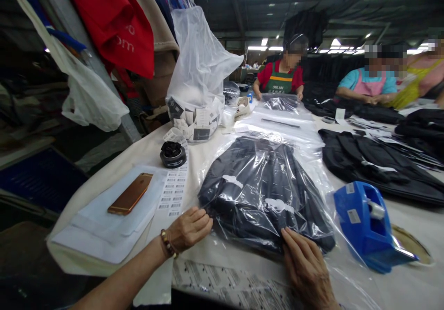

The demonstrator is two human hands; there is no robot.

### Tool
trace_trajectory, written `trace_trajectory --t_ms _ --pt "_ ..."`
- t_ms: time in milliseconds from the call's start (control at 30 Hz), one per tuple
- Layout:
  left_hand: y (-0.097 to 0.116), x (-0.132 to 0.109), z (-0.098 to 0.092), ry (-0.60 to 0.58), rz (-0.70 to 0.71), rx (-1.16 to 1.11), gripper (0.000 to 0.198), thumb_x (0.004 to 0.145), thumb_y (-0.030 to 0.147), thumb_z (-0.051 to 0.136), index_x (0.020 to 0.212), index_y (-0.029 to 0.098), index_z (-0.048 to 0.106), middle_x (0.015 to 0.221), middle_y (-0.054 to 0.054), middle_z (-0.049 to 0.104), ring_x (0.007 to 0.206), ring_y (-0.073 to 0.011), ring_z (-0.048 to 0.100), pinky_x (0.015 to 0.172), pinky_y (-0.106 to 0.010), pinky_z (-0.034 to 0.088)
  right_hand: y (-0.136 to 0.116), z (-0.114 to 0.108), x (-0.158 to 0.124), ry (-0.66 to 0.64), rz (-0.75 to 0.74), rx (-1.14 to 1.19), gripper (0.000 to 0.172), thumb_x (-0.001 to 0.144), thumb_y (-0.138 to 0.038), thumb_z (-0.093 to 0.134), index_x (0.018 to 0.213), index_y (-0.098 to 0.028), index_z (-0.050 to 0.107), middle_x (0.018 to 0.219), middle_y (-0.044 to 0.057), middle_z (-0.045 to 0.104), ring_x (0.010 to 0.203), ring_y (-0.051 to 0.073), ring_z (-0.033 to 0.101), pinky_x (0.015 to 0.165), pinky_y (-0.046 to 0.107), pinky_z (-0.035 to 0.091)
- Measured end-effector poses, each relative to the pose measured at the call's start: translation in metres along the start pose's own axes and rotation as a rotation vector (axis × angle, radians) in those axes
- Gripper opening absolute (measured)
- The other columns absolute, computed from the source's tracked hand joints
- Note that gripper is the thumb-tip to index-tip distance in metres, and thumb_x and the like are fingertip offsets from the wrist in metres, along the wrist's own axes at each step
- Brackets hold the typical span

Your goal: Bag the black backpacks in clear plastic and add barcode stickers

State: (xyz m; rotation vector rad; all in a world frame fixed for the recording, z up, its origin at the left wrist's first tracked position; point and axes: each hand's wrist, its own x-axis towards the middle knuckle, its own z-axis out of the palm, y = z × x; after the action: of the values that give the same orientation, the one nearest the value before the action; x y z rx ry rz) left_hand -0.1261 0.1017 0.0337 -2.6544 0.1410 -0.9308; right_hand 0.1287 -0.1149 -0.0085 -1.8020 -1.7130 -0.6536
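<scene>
A black folded garment or backpack-like article (256, 194) lies inside a clear plastic bag (215, 162) on the table in front of me; its exact kind is hard to tell under the glossy film. My left hand (192, 229), with a beaded bracelet at the wrist, is closed at the bag's near left corner, its curled fingers pinching the film. Along the near edge, right of the middle, my right hand (307, 266) rests with fingers stretched out on the plastic. White paper-like pieces (279, 205) show on the black article.
A blue tape dispenser (364, 226) stands to the right. On the left are a phone (131, 193) on white sheets, a barcode label strip (171, 189) and a black tape roll (173, 155). A bag of tags (201, 120) stands behind. Co-workers (282, 76) handle black articles across the table.
</scene>
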Motion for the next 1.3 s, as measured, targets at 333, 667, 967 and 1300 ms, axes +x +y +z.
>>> trace_trajectory --t_ms 333,667,967,1300 --pt "0.017 -0.02 -0.003 -0.191 -0.21 -0.138 0.034 0.083 0.032 0.044 0.11 0.013 0.051 0.102 -0.011 0.063 0.103 -0.0245 0.054 0.093 -0.045 0.04 0.001 0.002 -0.004 0.0 0.005 0.004 0.049 0.088 -0.018 0.045 0.137 -0.021 0.036 0.112 0.008 0.062 0.1 0.021 0.056 0.087 0.037 0.045" --pt "0.037 -0.026 0.014 -0.131 -0.276 0.133 0.031 0.082 0.002 0.034 0.099 0.014 0.057 0.101 -0.009 0.062 0.109 -0.0214 0.05 0.099 -0.044 0.032 0.002 0.002 -0.004 0.003 -0.016 -0.007 0.049 0.088 -0.016 0.044 0.136 -0.018 0.036 0.111 0.01 0.061 0.1 0.022 0.055 0.087 0.037 0.044" --pt "0.061 -0.008 0.017 -0.158 -0.426 0.153 0.04 0.086 0.044 0.043 0.102 0.011 0.058 0.1 -0.014 0.063 0.1 -0.0279 0.053 0.087 -0.046 0.035 0.0 0.004 -0.003 0.021 -0.011 -0.014 0.05 0.088 -0.016 0.044 0.137 -0.019 0.034 0.112 0.01 0.06 0.1 0.022 0.055 0.087 0.038 0.044" --pt "0.034 -0.01 0.013 -0.011 -0.256 0.136 0.025 0.089 0.005 0.036 0.081 0.012 0.059 0.086 -0.006 0.065 0.09 -0.017 0.055 0.084 -0.035 0.038 0.001 0.003 -0.002 0.042 -0.02 -0.012 0.046 0.089 -0.018 0.043 0.135 -0.018 0.039 0.108 0.01 0.062 0.096 0.022 0.056 0.084 0.037 0.045"
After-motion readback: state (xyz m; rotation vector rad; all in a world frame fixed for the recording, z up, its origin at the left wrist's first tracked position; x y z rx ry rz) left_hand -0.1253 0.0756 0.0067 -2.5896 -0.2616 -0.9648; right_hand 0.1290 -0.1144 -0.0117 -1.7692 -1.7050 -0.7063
